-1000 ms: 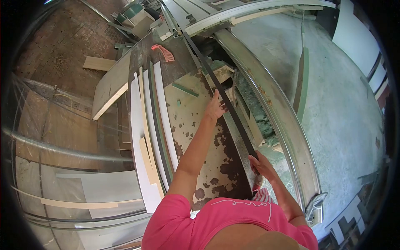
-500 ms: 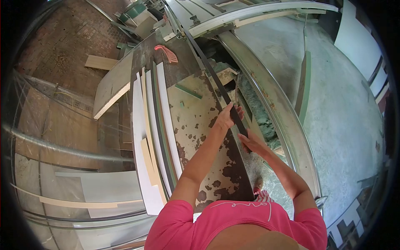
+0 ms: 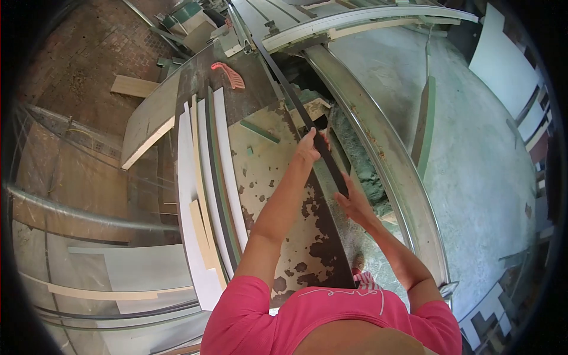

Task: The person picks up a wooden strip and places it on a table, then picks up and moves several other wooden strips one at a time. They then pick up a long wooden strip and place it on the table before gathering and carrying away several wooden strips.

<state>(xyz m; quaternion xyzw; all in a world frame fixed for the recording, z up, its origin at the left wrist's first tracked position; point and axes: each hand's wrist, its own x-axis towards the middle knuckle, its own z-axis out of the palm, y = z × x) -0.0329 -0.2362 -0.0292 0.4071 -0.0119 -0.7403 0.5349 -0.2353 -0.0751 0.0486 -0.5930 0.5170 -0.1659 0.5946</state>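
Note:
A long, thin dark strip [image 3: 294, 99] runs along the right edge of the worn machine table [image 3: 283, 171], its far end reaching up to the saw's fence area. My left hand [image 3: 310, 145] is closed around it partway along, thumb on top and fingers on the far side. Close to the strip's near end is my right hand [image 3: 355, 204], with the strip between thumb and fingers. Both arms stretch forward, the left one over the table and the right one beside it.
White, tan and dark strips [image 3: 220, 171] lie lengthwise on the table's left. A pink push tool [image 3: 231, 77] and a small green offcut [image 3: 260, 131] rest on it. A metal rail [image 3: 378, 136] curves along the right. A pale board [image 3: 151, 121] leans at the left.
Both hands and the dark strip have moved forward along the table edge, the left hand a bit more than the right. The view has shifted slightly.

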